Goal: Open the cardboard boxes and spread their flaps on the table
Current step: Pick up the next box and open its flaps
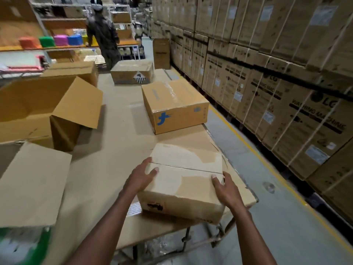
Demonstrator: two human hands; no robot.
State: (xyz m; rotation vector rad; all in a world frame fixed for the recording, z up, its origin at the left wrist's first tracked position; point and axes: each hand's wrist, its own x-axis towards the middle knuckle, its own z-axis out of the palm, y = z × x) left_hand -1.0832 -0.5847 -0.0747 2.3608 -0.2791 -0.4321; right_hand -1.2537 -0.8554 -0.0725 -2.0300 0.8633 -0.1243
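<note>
The closed small box [184, 188] sits at the near right corner of the table [114, 146], between two hands. The left hand [142, 175] grips its left edge, thumb on top. The right hand [225, 187] grips its right edge in the same way. Both forearms reach forward, slightly bent inward.

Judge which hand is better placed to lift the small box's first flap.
Left, marginally: left hand touches the seam of the small box at its end; right hand has its thumb short of it.
</note>
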